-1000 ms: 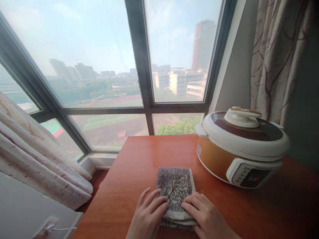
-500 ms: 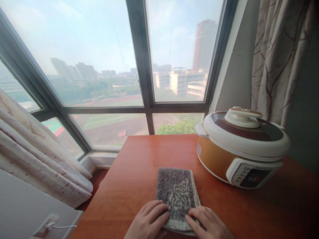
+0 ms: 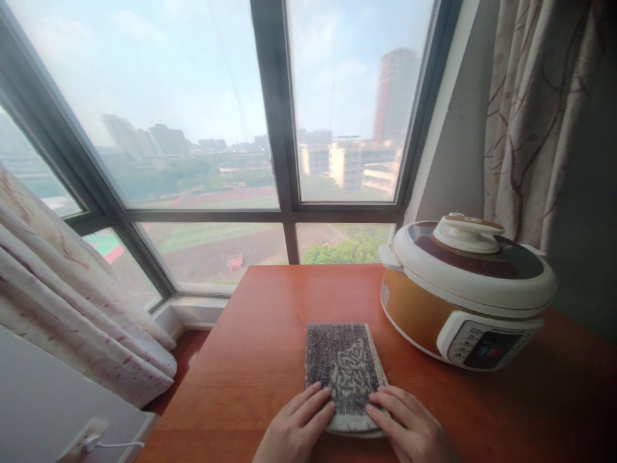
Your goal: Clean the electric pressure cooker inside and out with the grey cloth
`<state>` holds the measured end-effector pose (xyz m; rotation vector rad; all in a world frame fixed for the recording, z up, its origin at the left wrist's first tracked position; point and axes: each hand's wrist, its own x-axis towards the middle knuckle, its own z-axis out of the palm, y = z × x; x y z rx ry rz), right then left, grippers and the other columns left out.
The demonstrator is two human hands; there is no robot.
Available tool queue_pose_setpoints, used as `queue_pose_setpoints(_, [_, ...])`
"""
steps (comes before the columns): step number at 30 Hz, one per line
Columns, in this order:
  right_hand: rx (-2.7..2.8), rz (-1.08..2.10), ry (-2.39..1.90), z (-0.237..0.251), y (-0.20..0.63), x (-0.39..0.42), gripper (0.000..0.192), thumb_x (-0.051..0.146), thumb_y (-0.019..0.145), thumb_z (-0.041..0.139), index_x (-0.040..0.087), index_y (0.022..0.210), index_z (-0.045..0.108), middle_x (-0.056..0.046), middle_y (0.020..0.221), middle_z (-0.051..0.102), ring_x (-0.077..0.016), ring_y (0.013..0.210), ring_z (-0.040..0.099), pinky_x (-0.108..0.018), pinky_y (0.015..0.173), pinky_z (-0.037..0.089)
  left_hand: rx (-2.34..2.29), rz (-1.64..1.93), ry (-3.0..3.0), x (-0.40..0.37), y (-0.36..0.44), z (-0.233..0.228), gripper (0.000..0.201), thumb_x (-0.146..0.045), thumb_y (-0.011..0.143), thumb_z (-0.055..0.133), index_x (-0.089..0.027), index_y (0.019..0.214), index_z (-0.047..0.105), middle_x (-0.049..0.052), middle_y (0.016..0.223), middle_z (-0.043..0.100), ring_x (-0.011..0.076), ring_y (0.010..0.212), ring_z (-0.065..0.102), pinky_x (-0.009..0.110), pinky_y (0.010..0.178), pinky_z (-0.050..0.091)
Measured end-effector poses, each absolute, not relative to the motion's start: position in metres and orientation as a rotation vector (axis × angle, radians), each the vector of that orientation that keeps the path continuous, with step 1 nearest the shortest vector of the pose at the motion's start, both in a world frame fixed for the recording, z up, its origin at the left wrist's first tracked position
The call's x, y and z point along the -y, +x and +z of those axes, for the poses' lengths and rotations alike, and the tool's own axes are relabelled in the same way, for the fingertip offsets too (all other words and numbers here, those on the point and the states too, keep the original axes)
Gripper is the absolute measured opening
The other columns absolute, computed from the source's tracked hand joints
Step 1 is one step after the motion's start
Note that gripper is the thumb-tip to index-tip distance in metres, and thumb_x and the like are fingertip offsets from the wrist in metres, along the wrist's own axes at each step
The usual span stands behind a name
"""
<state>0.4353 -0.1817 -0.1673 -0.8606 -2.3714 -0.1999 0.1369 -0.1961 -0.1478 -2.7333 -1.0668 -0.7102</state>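
Observation:
A folded grey towel [image 3: 337, 357] with a pale raised pattern and a light border lies flat on the reddish-brown wooden table [image 3: 231, 386]. On its lower left edge rests my left hand [image 3: 299, 421], fingers stretched out over the cloth. My right hand [image 3: 409, 421] touches the lower right edge, its fingers extended and lying on the towel. Neither hand grips the cloth. The folded layers show along the towel's right side.
An electric cooker [image 3: 467, 296] with a white lid and gold body stands on the table at the right. Beyond the table is a large framed window [image 3: 284, 213]. Curtains hang left [image 3: 72, 308] and right [image 3: 525, 128]. A plugged-in socket [image 3: 87, 440] sits low on the left wall.
Both hands have shifted slightly right along the towel's near edge. The towel's near edge sits a little farther from me. The camera view has tilted slightly.

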Motion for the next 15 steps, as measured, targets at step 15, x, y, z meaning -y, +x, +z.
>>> queue_pose_setpoints(15, [1.653,0.541,-1.416,-0.157,0.399,0.058,0.031,0.034,0.089,0.048,0.016,0.098,0.072,-0.013,0.097,0.073,-0.0257,0.083,0.069,-0.040,0.081,0.056,2.176,-1.377,-2.456,0.075,0.154,-0.119,0.028,-0.029,0.091,0.050,-0.017,0.096,0.074,0.007,0.090,0.076,0.0198,0.080,0.069,0.031,0.074,0.054])
